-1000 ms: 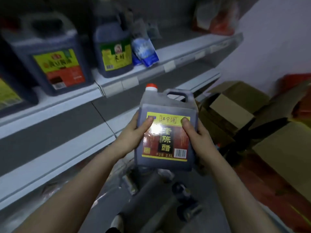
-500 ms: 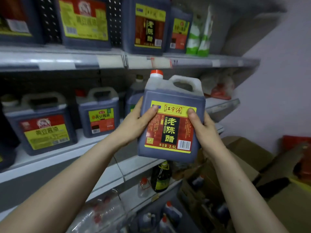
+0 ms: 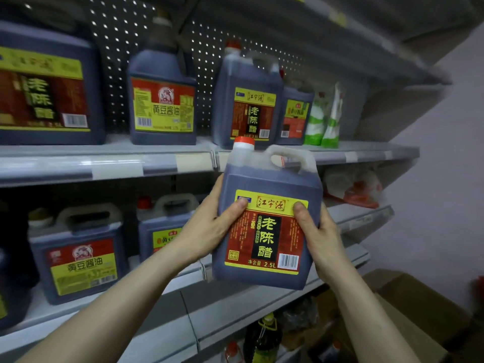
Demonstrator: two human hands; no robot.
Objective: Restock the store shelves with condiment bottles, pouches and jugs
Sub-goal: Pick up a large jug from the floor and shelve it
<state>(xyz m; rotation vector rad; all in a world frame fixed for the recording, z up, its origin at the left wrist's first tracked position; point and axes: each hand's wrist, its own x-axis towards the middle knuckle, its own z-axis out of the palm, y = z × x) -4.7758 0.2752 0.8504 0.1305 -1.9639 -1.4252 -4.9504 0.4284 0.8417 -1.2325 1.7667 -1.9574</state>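
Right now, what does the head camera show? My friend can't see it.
A left hand and right hand hold up a dark jug with a red cap. A matching jug stands on the upper shelf behind it.

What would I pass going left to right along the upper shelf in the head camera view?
Large vinegar jug → soy sauce jug → second vinegar jug → small soy sauce jug → green and white pouches.

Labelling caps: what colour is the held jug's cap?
Jug cap: red over a white collar; head view.
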